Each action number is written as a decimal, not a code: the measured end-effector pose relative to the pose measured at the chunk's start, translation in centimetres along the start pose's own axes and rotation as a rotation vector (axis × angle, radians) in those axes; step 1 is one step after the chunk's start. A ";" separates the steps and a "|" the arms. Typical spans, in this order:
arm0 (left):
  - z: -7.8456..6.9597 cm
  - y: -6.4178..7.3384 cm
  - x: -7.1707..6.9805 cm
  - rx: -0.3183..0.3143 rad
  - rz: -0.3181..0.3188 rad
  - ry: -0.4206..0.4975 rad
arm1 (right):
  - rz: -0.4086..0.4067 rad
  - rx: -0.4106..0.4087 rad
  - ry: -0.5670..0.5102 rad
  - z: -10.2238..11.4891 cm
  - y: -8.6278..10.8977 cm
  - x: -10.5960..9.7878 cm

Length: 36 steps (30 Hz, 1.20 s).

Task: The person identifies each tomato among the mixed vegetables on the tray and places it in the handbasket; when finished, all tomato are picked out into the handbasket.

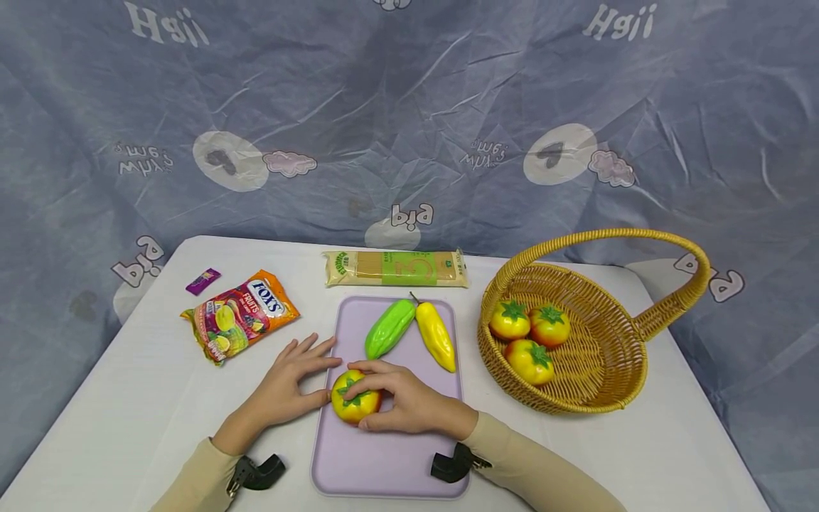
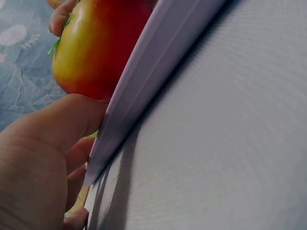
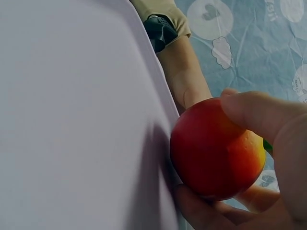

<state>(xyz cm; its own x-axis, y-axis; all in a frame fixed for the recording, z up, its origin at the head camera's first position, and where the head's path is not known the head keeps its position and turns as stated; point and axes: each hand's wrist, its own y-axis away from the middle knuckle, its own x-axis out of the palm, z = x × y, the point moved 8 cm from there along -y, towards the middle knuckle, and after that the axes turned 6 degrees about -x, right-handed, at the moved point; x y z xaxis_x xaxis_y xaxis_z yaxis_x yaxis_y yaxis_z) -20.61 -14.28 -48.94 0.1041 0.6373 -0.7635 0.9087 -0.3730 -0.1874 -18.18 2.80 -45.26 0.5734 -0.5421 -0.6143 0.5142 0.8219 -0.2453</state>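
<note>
My right hand grips a yellow-and-red tomato with a green leafy top, thumb on one side and fingers on the other. That tomato is low over the left part of a lilac tray; whether it touches the tray I cannot tell. Fingers spread, my left hand is at the tray's left edge. Its thumb reaches the rim right beside the tomato. Farther back on the tray lie a green ridged vegetable and a yellow pepper.
A wicker basket with a tall handle stands at the right, holding three similar tomatoes. Behind the tray lies a pack of noodles. A candy bag and a small purple packet are at the left of the white table.
</note>
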 end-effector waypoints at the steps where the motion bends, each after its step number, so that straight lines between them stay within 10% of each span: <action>1: 0.0 0.0 0.0 0.002 -0.001 0.000 | 0.000 0.001 -0.001 0.0 0.0 0.0; 36: -0.1 -0.1 -0.1 0.023 -0.025 0.010 | -0.180 0.036 0.024 2.4 5.9 -7.9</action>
<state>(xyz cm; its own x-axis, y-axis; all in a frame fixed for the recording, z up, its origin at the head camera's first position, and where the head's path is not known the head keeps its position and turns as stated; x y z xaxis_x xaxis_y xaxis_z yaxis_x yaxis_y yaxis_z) -20.65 -14.23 -48.83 0.0854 0.6531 -0.7525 0.9017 -0.3719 -0.2204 -18.11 11.54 -40.03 0.4549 -0.6753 -0.5806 0.6299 0.7048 -0.3263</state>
